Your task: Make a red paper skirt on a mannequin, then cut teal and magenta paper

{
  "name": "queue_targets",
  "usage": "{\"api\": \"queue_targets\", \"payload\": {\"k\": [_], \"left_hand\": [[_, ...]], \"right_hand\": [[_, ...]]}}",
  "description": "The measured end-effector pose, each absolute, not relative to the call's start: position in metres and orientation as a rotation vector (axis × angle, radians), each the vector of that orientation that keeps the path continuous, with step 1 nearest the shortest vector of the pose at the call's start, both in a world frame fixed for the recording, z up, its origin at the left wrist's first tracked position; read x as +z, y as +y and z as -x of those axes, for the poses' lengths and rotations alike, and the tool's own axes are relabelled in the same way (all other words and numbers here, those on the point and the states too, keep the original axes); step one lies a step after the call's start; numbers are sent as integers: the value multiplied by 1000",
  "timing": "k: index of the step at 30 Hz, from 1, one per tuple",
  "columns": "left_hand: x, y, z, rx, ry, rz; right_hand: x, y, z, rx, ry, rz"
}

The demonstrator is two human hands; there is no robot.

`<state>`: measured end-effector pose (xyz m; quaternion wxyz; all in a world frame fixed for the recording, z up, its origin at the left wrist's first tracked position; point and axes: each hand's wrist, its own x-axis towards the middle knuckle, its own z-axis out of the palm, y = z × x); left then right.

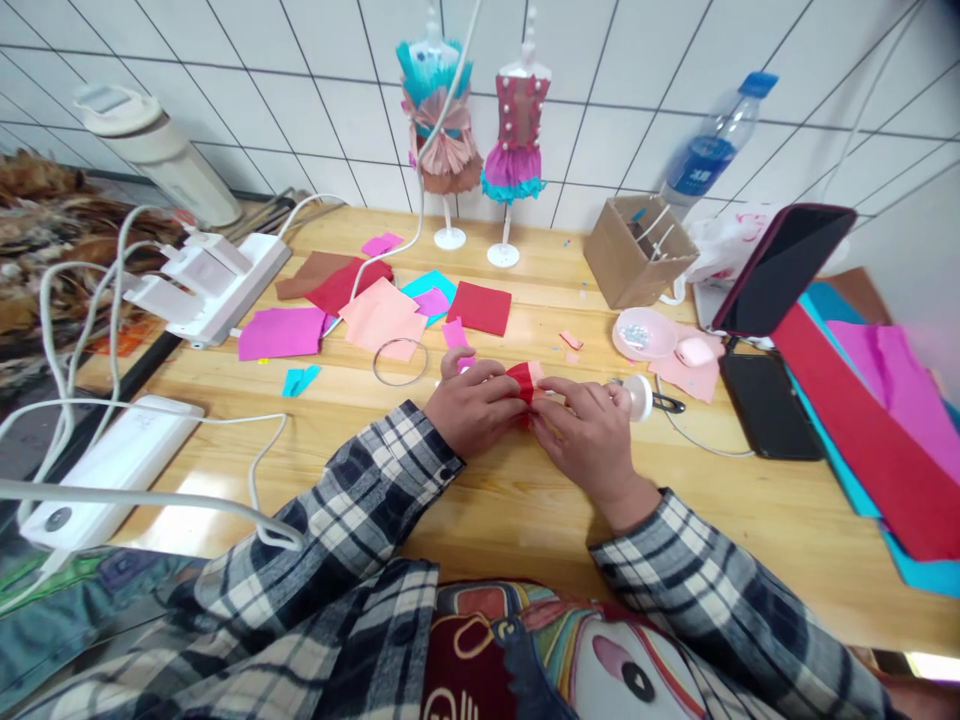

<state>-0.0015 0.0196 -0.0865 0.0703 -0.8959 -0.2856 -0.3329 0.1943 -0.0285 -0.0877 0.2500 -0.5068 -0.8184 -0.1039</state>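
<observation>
Near the middle of the wooden table [480,520], my left hand [480,402] and my right hand [589,430] meet at a small red and peach paper piece [523,381]. The fingers of both hands are closed on it from either side, hiding part of it. A white round-headed object [637,398] stands out just beyond my right fingers, beside a black clip [668,403]. Left of my left hand lies a thin metal ring [400,362]. Behind the hands are a red paper square [482,308] and a peach sheet [383,318].
Two small dress forms [448,130] [517,135] stand by the tiled wall. A cardboard box [630,262], pink dish [643,334], phones [784,268] [772,407] and coloured paper strips [870,430] are rightward. White cables, a power strip [225,290] and power bank [112,472] are leftward.
</observation>
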Motion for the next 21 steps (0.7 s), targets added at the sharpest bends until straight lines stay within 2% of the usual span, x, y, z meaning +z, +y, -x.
{"api": "queue_targets", "payload": {"k": [21], "left_hand": [[-85, 21, 4, -951, -1012, 2736]], "right_hand": [[-86, -26, -194, -153, -2123, 1387]]}}
